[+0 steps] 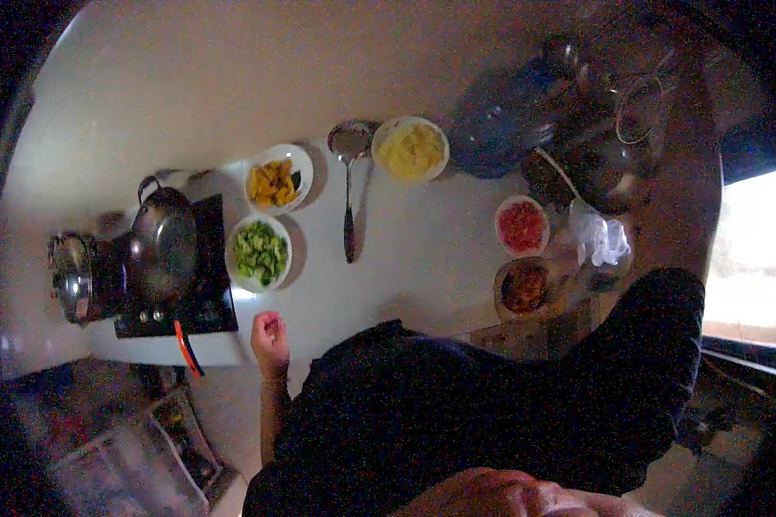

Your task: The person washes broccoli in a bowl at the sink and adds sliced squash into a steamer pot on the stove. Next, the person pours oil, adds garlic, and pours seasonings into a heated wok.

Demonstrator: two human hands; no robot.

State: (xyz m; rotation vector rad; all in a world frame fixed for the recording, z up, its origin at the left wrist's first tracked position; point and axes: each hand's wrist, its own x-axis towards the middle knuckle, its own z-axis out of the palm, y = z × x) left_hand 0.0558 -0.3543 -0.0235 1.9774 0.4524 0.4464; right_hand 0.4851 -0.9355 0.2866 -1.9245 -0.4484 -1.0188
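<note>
Where the bench (405, 250) runs back to the plain wall (319, 69), the light is dim and grainy, and its left end has floor clutter (121, 465) below, too dark to name. Toward the right end, a bright opening (746, 250) stands beyond the bench, and the person's dark clothing (457, 414) covers much of the front edge.

Near the left end stands a shiny pot (78, 276), just beside a wok (164, 258) on a black stove (211, 233). An orange-and-black handle (186, 345) juts past the front edge. Right of the stove, toward the front edge, a white bowl (231, 250) holds green pieces (260, 252). Near it, between bowl and front edge, is the left hand (272, 342); its fingers look curled, but whether they grasp anything cannot be told.

Behind that bowl, a white plate (304, 172) carries orange-yellow pieces (272, 183). A metal ladle (349, 202) lies with its handle toward the front edge, its head near a bowl of pale yellow pieces (378, 146). Farther right, a blurred dark blue bulk (491, 129) and dark cookware (608, 168) crowd the back. Nearer the front edge sit a bowl of red pieces (526, 252), reddish-brown food (524, 287) and crumpled clear plastic (599, 237). The right hand is out of sight, its grip unknown.
</note>
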